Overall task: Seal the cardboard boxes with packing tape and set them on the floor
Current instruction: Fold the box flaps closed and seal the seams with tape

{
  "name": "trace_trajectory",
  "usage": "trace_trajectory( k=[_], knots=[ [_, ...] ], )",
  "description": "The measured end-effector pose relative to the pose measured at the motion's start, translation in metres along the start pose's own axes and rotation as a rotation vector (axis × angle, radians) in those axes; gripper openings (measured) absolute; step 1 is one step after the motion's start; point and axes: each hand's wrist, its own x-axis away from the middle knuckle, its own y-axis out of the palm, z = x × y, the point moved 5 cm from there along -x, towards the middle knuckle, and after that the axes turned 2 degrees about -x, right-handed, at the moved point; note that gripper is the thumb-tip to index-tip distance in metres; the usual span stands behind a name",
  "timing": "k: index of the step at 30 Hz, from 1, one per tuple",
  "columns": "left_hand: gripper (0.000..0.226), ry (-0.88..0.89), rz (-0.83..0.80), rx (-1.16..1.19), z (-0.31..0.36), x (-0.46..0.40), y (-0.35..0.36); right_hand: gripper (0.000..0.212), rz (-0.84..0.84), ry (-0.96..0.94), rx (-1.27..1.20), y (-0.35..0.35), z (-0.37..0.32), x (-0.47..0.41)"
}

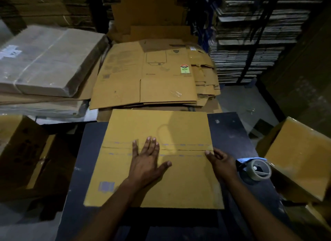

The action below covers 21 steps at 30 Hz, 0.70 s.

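A cardboard box (155, 160) is seen on a dark table (231, 133), its two top flaps closed and met along a centre seam (186, 150) over which a strip of clear tape appears to be laid; the left hand (147, 160) is pressed flat on the flaps across that seam, fingers straight and spread, nothing gripped; the right hand (221, 162) is placed at the box's right edge by the seam's end, fingertips touching the cardboard, fingers only lightly bent, nothing plainly held. A tape dispenser (256, 170) is laid on the table just beside the right hand; flattened cartons (146, 75) are stacked beyond the table; a plastic-wrapped bundle (48, 61) is seen to the left of them; assembled boxes are found at the far left (23, 151) and far right (297, 158).
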Motion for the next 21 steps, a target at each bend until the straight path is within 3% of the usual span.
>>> trace_trajectory(
  k=[3,7,10,12,15,17,18,21],
  knots=[
    [0.102,-0.006,-0.022,0.034,0.024,-0.001,0.005,0.016,0.005,-0.05,0.046,-0.013,-0.019,-0.015],
    [0.092,0.0,0.085,0.13,0.048,0.009,0.019,0.017,-0.069,-0.063,0.062,-0.03,-0.033,-0.028],
    [0.096,-0.02,0.048,0.123,0.051,0.007,0.021,0.02,-0.055,-0.149,0.32,-0.066,-0.028,-0.049],
    [0.1,-0.035,-0.01,0.077,0.049,0.003,0.025,0.018,-0.03,-0.211,0.651,-0.102,-0.022,-0.07],
    [0.109,-0.063,-0.081,0.083,0.047,-0.001,0.028,0.048,-0.179,-0.154,1.16,-0.143,-0.005,-0.096],
    [0.118,-0.065,-0.058,0.109,0.051,0.0,0.024,0.062,-0.258,-0.073,1.285,-0.16,0.012,-0.104],
    [0.119,-0.067,-0.053,0.108,0.054,0.001,0.02,0.058,-0.284,-0.042,1.312,-0.167,0.022,-0.108],
    [0.093,-0.106,-0.05,0.119,0.059,0.003,0.007,0.04,-0.238,-0.054,1.378,-0.176,0.037,-0.11]
  ],
)
